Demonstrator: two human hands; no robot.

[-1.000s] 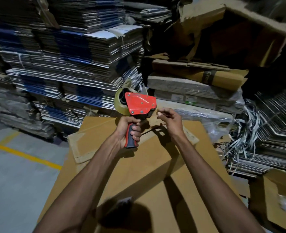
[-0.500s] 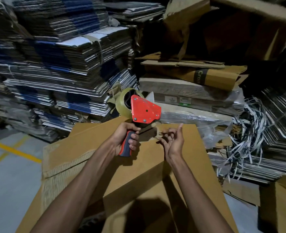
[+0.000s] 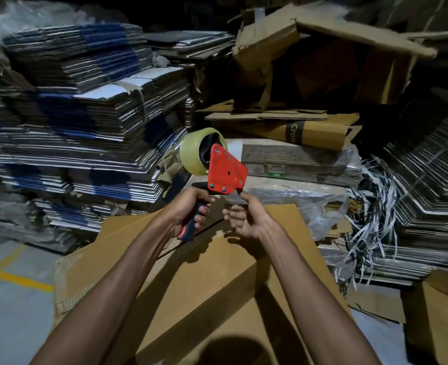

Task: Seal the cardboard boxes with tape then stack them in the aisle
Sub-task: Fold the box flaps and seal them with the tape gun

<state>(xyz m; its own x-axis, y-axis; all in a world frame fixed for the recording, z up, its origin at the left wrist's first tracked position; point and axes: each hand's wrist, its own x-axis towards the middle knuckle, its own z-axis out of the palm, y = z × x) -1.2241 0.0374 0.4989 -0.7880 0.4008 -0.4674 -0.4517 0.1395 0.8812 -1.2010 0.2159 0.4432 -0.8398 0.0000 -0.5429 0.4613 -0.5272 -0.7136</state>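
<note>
A red tape dispenser [image 3: 226, 173] with a roll of pale tape [image 3: 194, 150] is held up above a brown cardboard box [image 3: 207, 275]. My left hand [image 3: 191, 206] grips its black and red handle. My right hand [image 3: 246, 219] is just right of the handle, palm toward me, with its index finger raised to the front end of the dispenser; whether it pinches the tape end I cannot tell. The box's top flaps lie roughly shut with a dark seam running across them under my hands.
Tall stacks of flattened cartons [image 3: 86, 122] fill the left. Torn cardboard [image 3: 310, 59] and wrapped bundles [image 3: 296, 164] pile up behind. Loose strapping [image 3: 370, 206] hangs at the right. A small box [image 3: 439, 312] sits lower right. Grey floor with a yellow line [image 3: 14, 277] lies left.
My left hand has lifted the dispenser higher and tilted it more upright. My right hand has turned palm-up and its finger has risen to the dispenser's front.
</note>
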